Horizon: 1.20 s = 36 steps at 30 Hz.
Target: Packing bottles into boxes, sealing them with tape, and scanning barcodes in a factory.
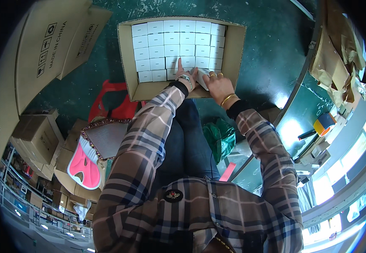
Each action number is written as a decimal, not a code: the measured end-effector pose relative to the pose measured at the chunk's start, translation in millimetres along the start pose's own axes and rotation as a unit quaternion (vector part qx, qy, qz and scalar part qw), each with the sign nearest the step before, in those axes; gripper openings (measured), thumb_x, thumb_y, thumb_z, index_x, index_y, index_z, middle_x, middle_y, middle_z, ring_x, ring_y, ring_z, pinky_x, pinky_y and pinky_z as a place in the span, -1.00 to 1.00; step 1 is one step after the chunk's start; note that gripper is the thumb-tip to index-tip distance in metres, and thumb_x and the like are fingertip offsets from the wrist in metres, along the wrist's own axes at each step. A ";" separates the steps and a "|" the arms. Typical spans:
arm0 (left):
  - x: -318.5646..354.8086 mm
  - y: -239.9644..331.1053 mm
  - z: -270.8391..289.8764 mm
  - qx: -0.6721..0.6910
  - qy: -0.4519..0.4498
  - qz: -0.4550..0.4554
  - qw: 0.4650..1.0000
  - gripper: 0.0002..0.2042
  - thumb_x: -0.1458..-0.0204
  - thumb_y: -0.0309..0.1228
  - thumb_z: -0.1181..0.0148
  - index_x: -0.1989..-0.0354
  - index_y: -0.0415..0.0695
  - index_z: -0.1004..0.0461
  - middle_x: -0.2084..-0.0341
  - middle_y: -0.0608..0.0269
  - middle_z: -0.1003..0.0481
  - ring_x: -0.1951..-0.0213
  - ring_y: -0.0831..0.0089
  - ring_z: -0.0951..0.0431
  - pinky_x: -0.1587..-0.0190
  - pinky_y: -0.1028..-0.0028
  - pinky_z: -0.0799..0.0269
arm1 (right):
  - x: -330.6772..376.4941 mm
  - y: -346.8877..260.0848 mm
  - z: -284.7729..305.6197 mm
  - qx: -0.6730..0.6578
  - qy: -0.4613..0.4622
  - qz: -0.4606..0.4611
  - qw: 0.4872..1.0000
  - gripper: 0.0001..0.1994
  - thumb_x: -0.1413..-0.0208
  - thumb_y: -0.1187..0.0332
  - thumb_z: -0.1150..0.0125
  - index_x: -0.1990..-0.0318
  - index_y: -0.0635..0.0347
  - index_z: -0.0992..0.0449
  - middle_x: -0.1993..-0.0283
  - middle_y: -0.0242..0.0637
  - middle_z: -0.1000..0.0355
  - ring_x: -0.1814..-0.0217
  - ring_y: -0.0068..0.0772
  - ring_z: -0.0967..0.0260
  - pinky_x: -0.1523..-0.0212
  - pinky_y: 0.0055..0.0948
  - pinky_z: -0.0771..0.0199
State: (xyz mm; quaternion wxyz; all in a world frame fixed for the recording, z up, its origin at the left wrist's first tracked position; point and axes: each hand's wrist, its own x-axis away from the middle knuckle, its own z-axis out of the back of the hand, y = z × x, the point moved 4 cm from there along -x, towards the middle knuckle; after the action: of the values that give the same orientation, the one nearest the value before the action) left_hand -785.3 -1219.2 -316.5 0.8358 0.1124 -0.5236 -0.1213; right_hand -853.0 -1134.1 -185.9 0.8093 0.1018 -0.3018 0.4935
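Plaid flannel sleeves [149, 139] nearest. Left hand [186, 77] loose, forefinger pressing the small white cardboard boxes [178, 44] packed in the open brown carton [126, 55]. Right hand [217, 85], just beside, apparently grips one tilted white box [203, 79] at the carton's near edge.

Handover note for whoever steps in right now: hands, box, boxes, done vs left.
Left hand: index finger stretched out, pressing on the packed white boxes in the near row; holds nothing.
Right hand: grips a tilted white box at the near right corner, not yet seated.
Open cardboard carton stands on the green floor, in front of the person's knees.
Done: rows of white boxes fill nearly the whole visible layer.
Left: seat the tilted box in the gap at the near right edge; carton flaps are open.
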 end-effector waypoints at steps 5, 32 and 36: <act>7.4 0.0 -8.3 0.075 -0.034 -0.023 0.996 -0.29 -0.32 0.12 0.36 -0.56 0.04 0.16 -0.50 0.25 -0.07 -0.47 -0.12 -0.06 -0.25 -0.61 0.61 | 3.6 1.5 -4.6 0.009 0.028 -0.005 1.000 -0.72 -0.09 0.37 -0.23 0.01 0.07 -0.45 0.01 -0.18 -0.51 0.04 -0.13 -0.54 0.19 -0.25 -0.61; -1.2 -15.9 -10.5 -0.106 -0.048 -0.043 0.992 -0.47 -0.37 -0.02 0.33 -0.52 0.37 0.05 -0.46 0.54 -0.15 -0.46 0.39 -0.15 -0.38 -0.30 0.28 | -33.4 -15.4 -24.3 0.061 -0.101 -0.011 0.993 -0.80 -0.12 0.36 -0.19 0.14 0.18 -0.63 -0.08 -0.20 -0.46 -0.17 -0.10 -0.39 0.01 0.02 -0.53; 19.3 -34.1 -11.5 -0.005 -0.017 -0.041 0.999 -0.48 -0.36 -0.04 0.27 -0.49 0.29 -0.04 -0.45 0.49 -0.17 -0.45 0.36 -0.17 -0.37 -0.31 0.18 | -46.2 -7.3 -50.6 -0.054 -0.055 0.003 0.997 -0.81 -0.14 0.34 -0.19 0.16 0.16 -0.62 -0.06 -0.19 -0.48 -0.19 -0.08 -0.39 0.02 -0.03 -0.56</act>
State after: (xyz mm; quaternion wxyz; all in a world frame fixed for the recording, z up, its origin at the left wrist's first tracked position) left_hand -769.7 -1256.9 -315.8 0.8219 0.1273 -0.5316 -0.1602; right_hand -842.4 -1148.3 -252.5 0.7945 0.0845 -0.3723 0.4723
